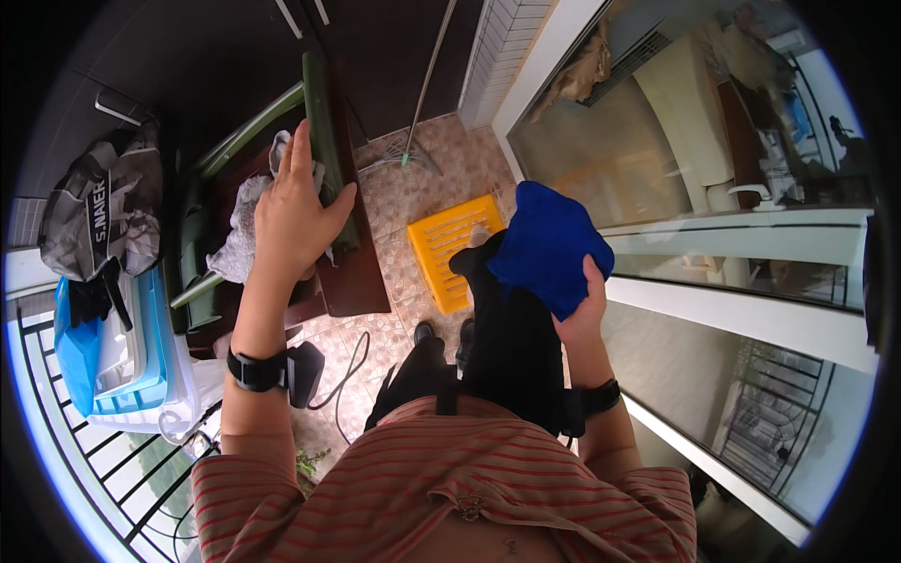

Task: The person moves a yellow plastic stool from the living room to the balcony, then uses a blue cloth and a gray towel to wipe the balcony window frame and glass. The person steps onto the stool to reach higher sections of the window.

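Observation:
My left hand [303, 204] is spread with the thumb apart, above a grey cloth [243, 236] and a green-framed folding chair [320, 119]. Whether its palm touches the cloth cannot be seen. In my right hand [584, 310] is a blue cloth [552, 246], pinched at its near edge with the thumb on top. Black fabric [517, 331] lies below the blue cloth, in front of my right side; I cannot tell whether the hand holds it too. Both wrists wear black straps, the left one [257, 371] with a box-shaped device.
A yellow slatted plastic stool [450, 232] stands on the tiled floor. Behind it, a long-handled rake-like tool [415, 148] leans by dark cabinets [394, 56]. Glass doors [704, 295] line the right. Left are a patterned bag [105, 204], stacked tubs [134, 380] and railings [91, 450].

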A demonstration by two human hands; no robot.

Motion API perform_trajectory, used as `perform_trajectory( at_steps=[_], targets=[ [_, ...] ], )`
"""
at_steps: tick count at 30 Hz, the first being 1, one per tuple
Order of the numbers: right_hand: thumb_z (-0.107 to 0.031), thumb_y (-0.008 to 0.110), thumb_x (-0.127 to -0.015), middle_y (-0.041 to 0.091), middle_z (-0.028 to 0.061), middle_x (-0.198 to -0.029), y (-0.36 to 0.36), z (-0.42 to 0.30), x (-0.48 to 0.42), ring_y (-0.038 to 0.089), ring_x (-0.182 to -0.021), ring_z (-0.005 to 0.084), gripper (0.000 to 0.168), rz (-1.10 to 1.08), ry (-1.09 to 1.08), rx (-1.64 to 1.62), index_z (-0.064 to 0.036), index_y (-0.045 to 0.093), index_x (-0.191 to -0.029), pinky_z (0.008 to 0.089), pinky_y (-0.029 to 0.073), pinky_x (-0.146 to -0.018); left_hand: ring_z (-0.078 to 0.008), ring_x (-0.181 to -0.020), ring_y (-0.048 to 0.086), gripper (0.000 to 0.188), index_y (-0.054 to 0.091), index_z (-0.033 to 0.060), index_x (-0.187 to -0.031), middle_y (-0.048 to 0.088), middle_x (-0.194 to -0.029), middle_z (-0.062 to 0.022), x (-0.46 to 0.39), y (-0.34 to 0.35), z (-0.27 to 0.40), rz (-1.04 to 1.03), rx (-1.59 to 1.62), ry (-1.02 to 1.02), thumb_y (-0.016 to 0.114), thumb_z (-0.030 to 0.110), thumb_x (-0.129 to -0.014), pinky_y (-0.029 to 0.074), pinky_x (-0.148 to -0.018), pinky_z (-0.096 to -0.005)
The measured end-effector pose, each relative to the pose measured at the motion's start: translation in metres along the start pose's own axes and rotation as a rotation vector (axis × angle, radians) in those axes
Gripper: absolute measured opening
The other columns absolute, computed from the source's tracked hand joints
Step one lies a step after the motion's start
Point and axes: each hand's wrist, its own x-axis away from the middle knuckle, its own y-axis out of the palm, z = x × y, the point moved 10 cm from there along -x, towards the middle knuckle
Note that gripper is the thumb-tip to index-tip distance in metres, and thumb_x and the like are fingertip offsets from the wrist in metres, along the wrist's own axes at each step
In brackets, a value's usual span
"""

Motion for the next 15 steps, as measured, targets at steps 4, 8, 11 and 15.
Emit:
perform_trajectory(
  at_steps=[4,8,11,15],
  targets=[
    [-0.016,0.052,-0.091,0.053,0.0127,-0.121,0.008,0.021,-0.031,0.052,-0.11,0.0206,0.041,-0.05,-0.036,0.528,0.002,0.043,-0.127,0.0322,0.04,-0.094,-0.0348,-0.08,0.063,0.079,0.032,0.0028,-0.136,0.063,-0.091,-0.0198,-0.001,0.014,-0.015,-0.188,-0.057,-0.234,0.069,0.03,-0.072,0.049,-0.069,-0.0394],
    [-0.004,0.06,-0.082,0.055,0.0204,-0.113,0.036,0.017,-0.05,0.057,-0.1,0.0278,0.04,-0.339,-0.337,1.026,0.006,0.047,-0.118,0.0333,0.044,-0.086,-0.0349,-0.08,0.063,0.073,0.037,0.0015,-0.134,0.063,-0.092,-0.0197,-0.011,0.01,-0.005,-0.16,-0.079,-0.241,0.069,0.02,-0.071,0.049,-0.07,-0.0395],
    [-0.003,0.064,-0.076,0.054,0.0238,-0.11,0.048,0.011,-0.064,0.057,-0.098,0.034,0.047,-0.493,-0.587,1.266,0.009,0.045,-0.117,0.0373,0.045,-0.084,-0.0355,-0.082,0.062,0.072,0.037,0.002,-0.135,0.061,-0.096,-0.0211,-0.019,0.015,-0.002,-0.15,-0.044,-0.175,0.066,0.01,-0.07,0.049,-0.071,-0.0392],
    [-0.003,0.064,-0.076,0.054,0.0229,-0.108,0.009,0.02,-0.103,0.057,-0.095,0.0349,0.046,-0.403,-0.313,1.214,0.008,0.044,-0.116,0.0396,0.046,-0.08,-0.0366,-0.082,0.058,0.071,0.036,-0.0028,-0.134,0.059,-0.096,-0.0216,-0.009,0.016,-0.012,-0.23,0.007,-0.356,0.062,0.003,-0.068,0.046,-0.076,-0.0397]
  ],
)
